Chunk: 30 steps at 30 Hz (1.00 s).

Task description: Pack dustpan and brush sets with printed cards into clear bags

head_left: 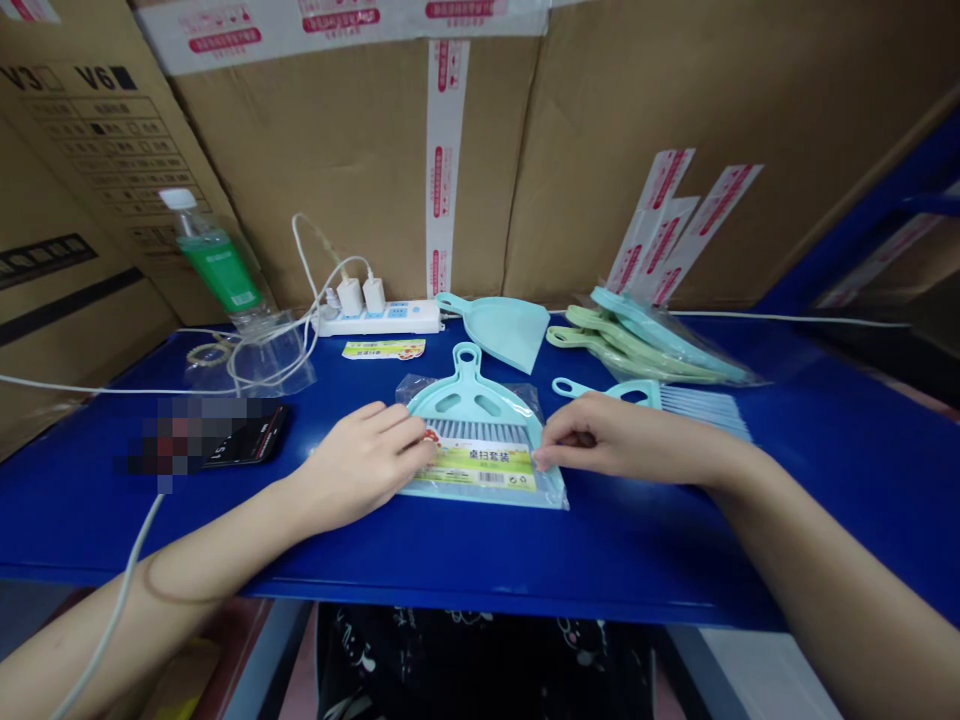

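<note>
One curled left hand [375, 460] and pinch-shaped right hand [604, 435] flank the packet [484, 462], grips unclear; light, even pressure seems best.

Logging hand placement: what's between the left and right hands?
Head view: the bagged dustpan set, printed label facing up, lies between the left hand and right hand.

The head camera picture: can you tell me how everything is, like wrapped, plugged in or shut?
packed dustpan set, in clear wrapping, lying flat
left hand, fingers curled at the set's left side
right hand, fingers bent at its right edge
loose dustpan, unwrapped
loose brush, unwrapped
pile, stacked, clear wrapping showing
power strip, plugs in
bottle, cap on
big box, taped
</note>
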Motion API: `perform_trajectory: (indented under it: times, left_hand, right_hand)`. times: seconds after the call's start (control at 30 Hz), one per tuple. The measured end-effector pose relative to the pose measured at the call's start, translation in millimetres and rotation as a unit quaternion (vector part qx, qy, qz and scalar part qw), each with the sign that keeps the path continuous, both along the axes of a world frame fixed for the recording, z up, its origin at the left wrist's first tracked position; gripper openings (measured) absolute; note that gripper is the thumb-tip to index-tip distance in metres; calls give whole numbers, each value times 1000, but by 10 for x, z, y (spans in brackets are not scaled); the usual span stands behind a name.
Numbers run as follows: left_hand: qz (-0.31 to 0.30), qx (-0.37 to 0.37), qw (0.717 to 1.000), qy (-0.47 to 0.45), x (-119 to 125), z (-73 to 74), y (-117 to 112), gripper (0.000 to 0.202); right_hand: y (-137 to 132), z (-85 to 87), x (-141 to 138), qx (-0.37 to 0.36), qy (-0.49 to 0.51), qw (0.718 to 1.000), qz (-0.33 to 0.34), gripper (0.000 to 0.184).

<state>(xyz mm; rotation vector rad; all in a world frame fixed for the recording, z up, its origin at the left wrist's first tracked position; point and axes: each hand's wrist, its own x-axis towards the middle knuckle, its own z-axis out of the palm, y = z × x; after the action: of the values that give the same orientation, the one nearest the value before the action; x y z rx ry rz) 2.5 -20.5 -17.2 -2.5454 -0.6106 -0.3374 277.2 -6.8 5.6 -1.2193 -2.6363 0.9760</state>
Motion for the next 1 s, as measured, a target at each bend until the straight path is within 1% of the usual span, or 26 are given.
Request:
perform_trajectory:
  times: [0.07, 0.13, 0.27, 0.4, 0.5, 0.57, 0.63, 0.77, 0.87, 1.0]
  left_hand:
    - [-43, -13, 999, 22, 17, -15, -3, 27]
    - [-57, -34, 996, 52, 39, -34, -10, 30]
    - [-14, -65, 994, 92, 73, -70, -21, 41]
    - [0, -87, 991, 105, 78, -91, -11, 45]
    - [5, -104, 988, 112, 79, -92, 2, 47]
    - [10, -115, 987, 115, 84, -85, 8, 49]
    - [17, -126, 985, 119, 91, -74, 11, 51]
    - [20, -134, 983, 122, 103, -56, 12, 53]
    - [17, -121, 985, 122, 107, -50, 14, 52]
    - [12, -102, 987, 125, 111, -35, 8, 49]
  right_hand:
    - [-4, 2, 0, 5, 0, 1000, 3, 56]
    - [-7, 6, -1, 12, -1, 1000, 8, 57]
    - [-19, 16, -10, 35, -5, 999, 16, 53]
    - [-41, 17, -52, 70, -5, 997, 40, 44]
    - [-57, -4, -111, 96, 34, 993, 52, 35]
    - [-63, -35, -151, 109, 64, 990, 58, 33]
    - [-64, -75, -184, 114, 72, 988, 71, 31]
    - [-67, -130, -228, 123, 32, 987, 97, 32]
    - [-77, -127, -246, 133, 11, 987, 94, 31]
    - [-77, -99, -240, 121, -9, 989, 84, 30]
